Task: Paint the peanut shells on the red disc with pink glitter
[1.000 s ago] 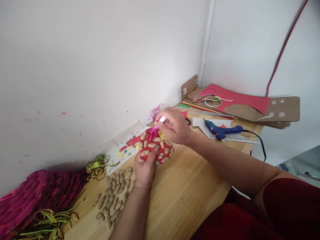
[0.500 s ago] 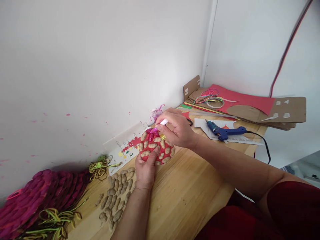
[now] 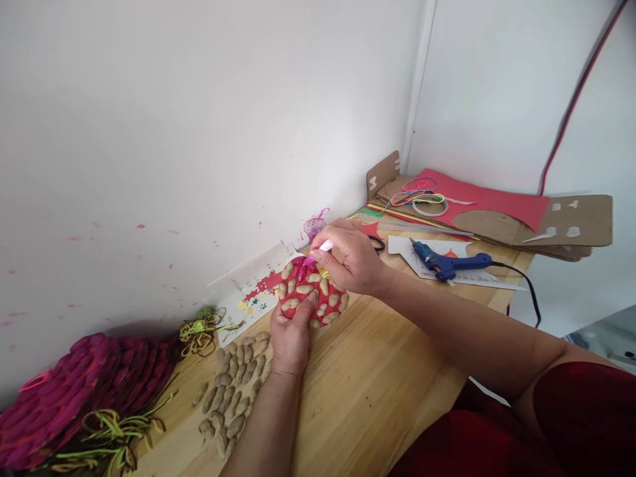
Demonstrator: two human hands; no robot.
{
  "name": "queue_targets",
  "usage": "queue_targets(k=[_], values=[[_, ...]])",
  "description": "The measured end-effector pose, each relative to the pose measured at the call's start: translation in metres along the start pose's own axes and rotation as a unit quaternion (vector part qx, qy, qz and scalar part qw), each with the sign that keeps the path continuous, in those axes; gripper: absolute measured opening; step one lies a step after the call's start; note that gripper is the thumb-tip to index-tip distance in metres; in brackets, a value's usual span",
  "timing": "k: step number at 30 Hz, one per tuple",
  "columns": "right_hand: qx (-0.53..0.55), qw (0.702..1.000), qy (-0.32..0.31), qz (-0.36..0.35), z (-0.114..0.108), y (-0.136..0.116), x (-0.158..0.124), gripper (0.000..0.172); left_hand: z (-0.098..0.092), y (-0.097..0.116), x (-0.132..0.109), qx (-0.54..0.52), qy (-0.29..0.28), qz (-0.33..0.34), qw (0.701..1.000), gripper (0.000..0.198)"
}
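Note:
My left hand (image 3: 289, 341) grips a red round disc covered with peanuts (image 3: 304, 289), its thumb pressed on the front face. A few peanuts at the disc's top edge are coated in wet-looking magenta paint. Pinched in my right hand (image 3: 352, 257) is a white-handled paintbrush (image 3: 325, 246), whose pink tip touches or nearly touches those painted peanuts. A plastic cup with purple-pink paint (image 3: 314, 228) stands just behind my right hand, partly hidden by it. Loose peanuts (image 3: 240, 374) lie on the wooden table beside my left forearm.
Magenta peanut-covered discs (image 3: 84, 391) are stacked at the left, with green-yellow yarn (image 3: 199, 331) near them. A blue glue gun (image 3: 450, 265) rests on paper at the right. Cardboard sheets (image 3: 581, 225) and red foam (image 3: 501, 202) lie behind it. A white wall borders the table.
The whole view has shifted slightly. Both hands keep nearly the same pose, with the brush tip still at the painted peanuts on the disc's top edge.

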State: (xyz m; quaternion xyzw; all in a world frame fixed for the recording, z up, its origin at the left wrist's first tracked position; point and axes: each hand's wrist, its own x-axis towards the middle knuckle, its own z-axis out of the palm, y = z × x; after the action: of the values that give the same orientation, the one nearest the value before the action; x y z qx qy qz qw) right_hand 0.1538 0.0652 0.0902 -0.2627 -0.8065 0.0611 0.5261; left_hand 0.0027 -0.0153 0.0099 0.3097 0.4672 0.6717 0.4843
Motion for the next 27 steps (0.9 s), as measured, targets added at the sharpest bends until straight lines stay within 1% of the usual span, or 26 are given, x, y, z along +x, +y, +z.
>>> queue_targets(k=[7, 11, 14, 17, 19, 20, 21, 23, 25, 27], values=[[0.031, 0.999, 0.022, 0.015, 0.001, 0.002, 0.001, 0.013, 0.0, -0.001, 0.001, -0.011, -0.018, -0.009, 1.0, 0.04], [0.022, 0.999, 0.014, 0.036, 0.003, 0.007, 0.001, 0.014, 0.001, -0.001, 0.002, -0.03, 0.0, -0.021, 0.999, 0.041], [0.002, 0.998, 0.03, 0.049, 0.002, 0.013, 0.002, 0.015, 0.002, -0.001, 0.003, -0.039, 0.013, -0.025, 0.999, 0.037], [0.007, 0.994, 0.065, 0.084, -0.001, 0.026, 0.006, 0.017, 0.002, -0.001, 0.004, -0.046, 0.025, -0.026, 0.998, 0.037], [0.01, 0.988, 0.093, 0.126, -0.002, 0.039, 0.012, 0.019, 0.001, -0.002, 0.004, -0.049, 0.031, -0.026, 0.998, 0.038], [0.0, 0.984, 0.097, 0.148, -0.002, 0.046, 0.017, 0.02, 0.001, -0.003, 0.004, -0.048, 0.03, -0.025, 0.998, 0.039], [-0.02, 0.981, 0.094, 0.169, -0.001, 0.053, 0.024, 0.021, 0.0, -0.003, 0.005, -0.046, 0.026, -0.024, 0.998, 0.039], [-0.088, 0.972, 0.053, 0.211, 0.003, 0.066, 0.038, 0.023, -0.001, -0.005, 0.005, -0.042, 0.015, -0.02, 0.999, 0.04], [-0.162, 0.952, -0.02, 0.257, 0.011, 0.075, 0.052, 0.025, -0.001, -0.006, 0.006, -0.038, 0.008, -0.015, 0.999, 0.041], [-0.184, 0.941, -0.061, 0.276, 0.022, 0.08, 0.062, 0.024, -0.001, -0.006, 0.006, -0.037, 0.006, -0.01, 0.999, 0.042]])
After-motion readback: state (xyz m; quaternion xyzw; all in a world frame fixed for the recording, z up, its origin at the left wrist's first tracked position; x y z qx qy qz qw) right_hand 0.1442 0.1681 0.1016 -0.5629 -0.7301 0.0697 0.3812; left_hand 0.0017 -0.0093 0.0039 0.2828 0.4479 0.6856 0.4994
